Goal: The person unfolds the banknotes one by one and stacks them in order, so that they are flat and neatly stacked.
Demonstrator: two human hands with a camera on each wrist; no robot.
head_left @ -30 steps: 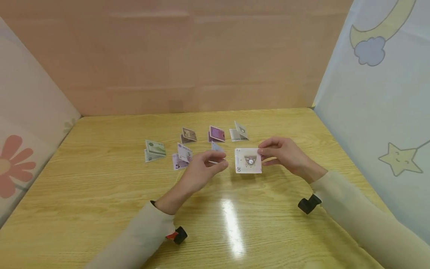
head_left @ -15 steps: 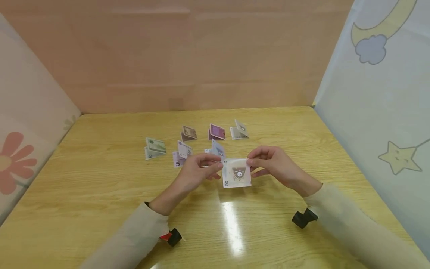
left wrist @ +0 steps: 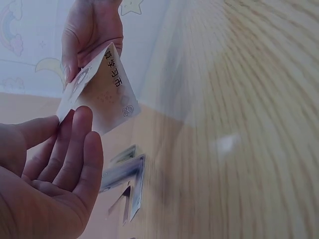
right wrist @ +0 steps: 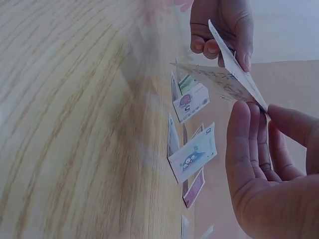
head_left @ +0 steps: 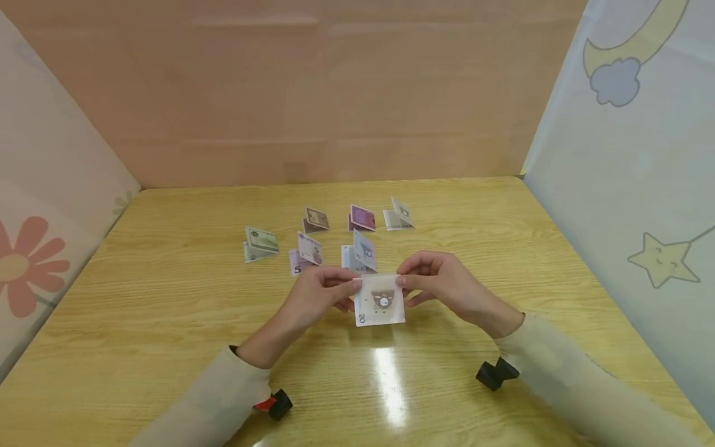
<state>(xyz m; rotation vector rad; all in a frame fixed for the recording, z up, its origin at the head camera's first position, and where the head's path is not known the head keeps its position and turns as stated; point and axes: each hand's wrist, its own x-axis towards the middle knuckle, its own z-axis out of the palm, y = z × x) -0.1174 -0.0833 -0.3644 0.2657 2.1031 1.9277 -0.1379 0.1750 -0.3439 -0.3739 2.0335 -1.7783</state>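
A pale play banknote (head_left: 380,313) marked 20, folded in half, is held up above the table. My left hand (head_left: 313,298) pinches its left upper corner between thumb and fingers. At the opposite upper corner, my right hand (head_left: 449,292) pinches it the same way. In the left wrist view the folded banknote (left wrist: 117,94) shows its fold and printed characters, the two halves spread apart below. Just behind it on the table stands a folded blue banknote (head_left: 365,249). A folded purple 5 banknote (head_left: 310,248) is beyond my left hand.
Further folded banknotes stand on the wooden table (head_left: 139,323): a green one (head_left: 262,240) at left, then a brown one (head_left: 317,218), a magenta one (head_left: 363,217) and a grey one (head_left: 403,212) in the back row. Printed sheets wall the sides; a plain pinkish sheet (head_left: 357,93) hangs behind.
My right hand has brought the 20 banknote left and toward me. My left hand has come back from the blue banknote and now pinches the 20 banknote's left corner.
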